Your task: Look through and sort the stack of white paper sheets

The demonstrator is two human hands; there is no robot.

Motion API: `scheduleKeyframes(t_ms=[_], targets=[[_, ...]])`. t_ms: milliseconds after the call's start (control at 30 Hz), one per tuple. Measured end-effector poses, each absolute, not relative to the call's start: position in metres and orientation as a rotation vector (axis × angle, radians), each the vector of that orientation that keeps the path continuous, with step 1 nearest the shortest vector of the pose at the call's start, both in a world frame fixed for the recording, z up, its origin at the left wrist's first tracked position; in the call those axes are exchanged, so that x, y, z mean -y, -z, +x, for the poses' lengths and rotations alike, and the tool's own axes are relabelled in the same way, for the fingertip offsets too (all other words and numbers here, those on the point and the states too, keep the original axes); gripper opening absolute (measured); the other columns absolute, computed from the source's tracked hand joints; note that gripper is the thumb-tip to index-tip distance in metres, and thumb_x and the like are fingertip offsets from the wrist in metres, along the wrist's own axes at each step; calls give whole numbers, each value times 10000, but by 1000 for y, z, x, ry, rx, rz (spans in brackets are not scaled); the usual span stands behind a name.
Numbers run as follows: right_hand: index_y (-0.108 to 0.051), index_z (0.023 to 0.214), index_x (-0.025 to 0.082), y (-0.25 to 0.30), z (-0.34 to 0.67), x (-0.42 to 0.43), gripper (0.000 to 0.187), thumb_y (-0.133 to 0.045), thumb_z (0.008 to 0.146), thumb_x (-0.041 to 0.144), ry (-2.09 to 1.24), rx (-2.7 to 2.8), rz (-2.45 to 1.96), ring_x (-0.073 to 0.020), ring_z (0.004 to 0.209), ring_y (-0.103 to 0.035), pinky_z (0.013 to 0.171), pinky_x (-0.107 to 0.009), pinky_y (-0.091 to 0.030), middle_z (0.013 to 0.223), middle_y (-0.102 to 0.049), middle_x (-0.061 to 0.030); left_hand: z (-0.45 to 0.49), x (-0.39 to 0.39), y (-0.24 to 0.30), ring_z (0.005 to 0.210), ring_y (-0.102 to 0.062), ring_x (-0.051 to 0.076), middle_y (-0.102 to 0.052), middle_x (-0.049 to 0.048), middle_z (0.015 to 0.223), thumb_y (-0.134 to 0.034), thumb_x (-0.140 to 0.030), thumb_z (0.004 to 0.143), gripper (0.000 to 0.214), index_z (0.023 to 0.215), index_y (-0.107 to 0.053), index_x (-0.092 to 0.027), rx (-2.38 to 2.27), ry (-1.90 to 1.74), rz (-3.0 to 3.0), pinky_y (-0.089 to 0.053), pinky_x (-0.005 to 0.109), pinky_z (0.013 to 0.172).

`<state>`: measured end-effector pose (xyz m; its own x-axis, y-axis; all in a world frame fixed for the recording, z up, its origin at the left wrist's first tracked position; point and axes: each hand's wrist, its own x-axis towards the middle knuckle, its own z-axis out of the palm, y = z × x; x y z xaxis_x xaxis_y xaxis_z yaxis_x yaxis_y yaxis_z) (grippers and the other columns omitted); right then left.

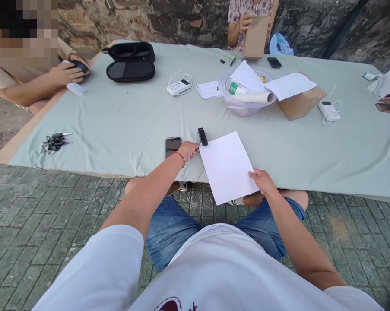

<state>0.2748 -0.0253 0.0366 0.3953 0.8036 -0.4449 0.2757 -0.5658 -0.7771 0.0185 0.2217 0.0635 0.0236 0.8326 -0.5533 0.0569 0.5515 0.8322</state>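
Holding a white paper sheet (227, 166) at the near table edge, both hands were on it: right hand (262, 180) pinched the lower right corner, thumb on top; left hand (188, 150) pressed fingertips at the upper left corner, fingers curled, red string on the wrist. Sheet was plain, flat, rectangular, matte. Its long axis ran from near-right to far-left, rotated a bit off the table edge; its near end overhung the edge, above the person's knees and denim shorts.

Table (117, 129) was covered in a pale grey-green cloth, lightly creased, over a board edge showing tan on the left. Ground below was rough brick paving.

Just beside the left hand: a dark phone (173, 146), face up, glossy, and a small black stapler-like bar (202, 136) touching or nearly touching the sheet's far corner; couldn't tell which. Farther left, a key bunch (55, 142), metal and black plastic.

Mid-table: white power bank with coiled cable (179, 87), a clear plastic bowl (243, 106) holding rolled paper and a green-labelled bottle, a brown cardboard box (301, 103) with a loose sheet on top, a second white power bank just beside it.

Far left: black oval zip case (131, 62), lid open. A co-worker's hand (65, 73) there gripped a dark object. At the far edge another person held a brown cardboard box (255, 38) upright.
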Motion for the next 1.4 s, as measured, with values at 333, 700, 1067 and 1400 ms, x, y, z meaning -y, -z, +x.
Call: scheduleKeyframes(t_ms=[333,700,1067,1400], targets=[[-707,955,176,-45,273,25,410,-570,760,510,-1179,834,-2021,-253,772,-625,628,-321,-454,874,-721,-77,15,-233,-67,557,-582,175,-581,67,575,-779,-150,674,168,609,-626,-176,-1398,-458,1057,-457,305,550],[-690,933,163,-36,266,35,430,-538,782,536,-1156,807,-2023,-222,745,-621,617,-294,-450,872,-718,-60,18,-230,-66,485,-493,117,-635,37,560,-713,-97,636,105,575,-675,-175,-1426,-506,1481,-445,260,556],[-696,955,172,-43,260,38,424,-529,799,530,-1121,814,-2042,-235,803,-636,672,-304,-475,891,-724,-62,28,-249,-71,974,-613,229,-675,110,1050,-428,-231,911,274,1034,-666,-179,-1532,-745,1845,-449,369,921],[-716,1001,192,-50,258,41,461,-515,814,564,-1172,805,-2043,-279,841,-657,682,-339,-507,874,-735,-69,91,-281,-56,1465,-213,278,-432,127,1494,-335,-366,963,438,1319,-539,-213,-1404,-613,2205,-50,548,1179]])
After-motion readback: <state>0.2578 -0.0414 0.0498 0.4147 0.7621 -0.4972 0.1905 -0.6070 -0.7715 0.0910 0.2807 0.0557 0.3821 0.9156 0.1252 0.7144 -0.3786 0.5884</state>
